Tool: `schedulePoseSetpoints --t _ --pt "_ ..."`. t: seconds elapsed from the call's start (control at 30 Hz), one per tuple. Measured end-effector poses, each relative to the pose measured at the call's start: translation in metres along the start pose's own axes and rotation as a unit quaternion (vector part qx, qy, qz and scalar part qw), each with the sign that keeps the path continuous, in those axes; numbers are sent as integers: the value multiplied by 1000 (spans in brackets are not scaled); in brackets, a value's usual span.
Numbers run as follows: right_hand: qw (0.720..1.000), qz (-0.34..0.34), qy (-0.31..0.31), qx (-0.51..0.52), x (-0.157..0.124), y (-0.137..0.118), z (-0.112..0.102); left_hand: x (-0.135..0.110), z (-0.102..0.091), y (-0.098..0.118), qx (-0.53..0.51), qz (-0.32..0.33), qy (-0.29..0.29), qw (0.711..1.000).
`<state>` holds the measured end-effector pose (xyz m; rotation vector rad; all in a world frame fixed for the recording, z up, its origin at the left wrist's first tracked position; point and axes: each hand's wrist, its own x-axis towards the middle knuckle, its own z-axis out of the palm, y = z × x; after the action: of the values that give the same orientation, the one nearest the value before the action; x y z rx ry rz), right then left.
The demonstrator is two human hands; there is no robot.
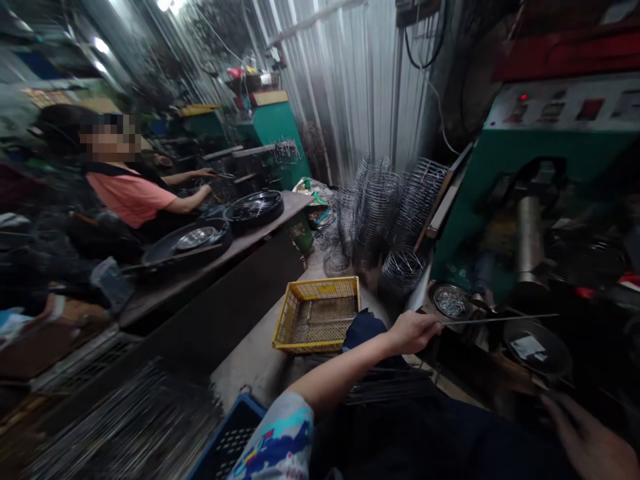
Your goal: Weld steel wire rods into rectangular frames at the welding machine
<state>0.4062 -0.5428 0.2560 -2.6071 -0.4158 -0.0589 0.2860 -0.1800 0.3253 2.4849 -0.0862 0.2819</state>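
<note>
My left hand (413, 331) is closed on one end of a thin straight metal rod (500, 319) that reaches right, level, over a dark round pan (537, 347) and toward the green machine (505, 173). My right hand (590, 440) is low at the bottom right, blurred, fingers spread loosely above my dark lap; nothing shows in it. A bundle of more rods (385, 387) lies across my lap under the left forearm. A small round dish of shiny bits (450, 301) sits just beyond the left hand.
An empty yellow crate (316, 315) stands on the floor ahead. Stacks of wire rings (385, 213) lean by the corrugated wall. A person in a pink shirt (127, 193) works at a long bench (210, 267) with black pans. A blue crate (225, 440) lies near my knee.
</note>
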Motion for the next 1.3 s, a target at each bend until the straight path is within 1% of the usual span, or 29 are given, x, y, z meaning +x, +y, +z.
schedulePoseSetpoints --t 0.1,0.17,0.2,0.27,0.33,0.37,0.47,0.5,0.53,0.63,0.73,0.83,0.93,1.1,1.3 --pt "994 87 -50 43 4 -22 5 -3 -2 -9 22 -12 2 1000" --pt "986 119 -71 97 5 -37 6 -2 1 -13 34 -16 8 999" --pt "977 132 -82 147 5 -46 7 -1 4 -14 37 -17 11 999" --pt "943 162 -101 273 5 -67 9 1 8 -14 32 -14 19 999" --pt "904 191 -101 370 4 -93 13 1 11 -12 12 -5 24 1000" --pt "892 198 -98 394 4 -106 15 0 12 -10 -3 0 29 1000" --pt "879 192 -65 432 9 -140 22 -2 16 -4 -52 11 47 997" --pt "867 182 -41 461 13 -147 25 -2 17 -3 -66 12 53 996" --pt "854 178 -31 488 18 -153 28 -2 19 -2 -76 13 56 995" --pt "809 180 -29 559 31 -159 36 1 27 -2 -88 13 61 994" --pt "784 182 -32 593 36 -161 39 1 31 1 -96 15 63 993" --pt "777 170 -42 604 36 -162 37 -1 33 4 -105 16 66 992" --pt "779 156 -48 606 37 -160 35 0 33 6 -109 16 67 992" --pt "767 152 -32 623 40 -157 34 1 34 7 -117 6 72 991" --pt "763 154 -18 628 44 -156 37 1 38 7 -136 -1 71 988"
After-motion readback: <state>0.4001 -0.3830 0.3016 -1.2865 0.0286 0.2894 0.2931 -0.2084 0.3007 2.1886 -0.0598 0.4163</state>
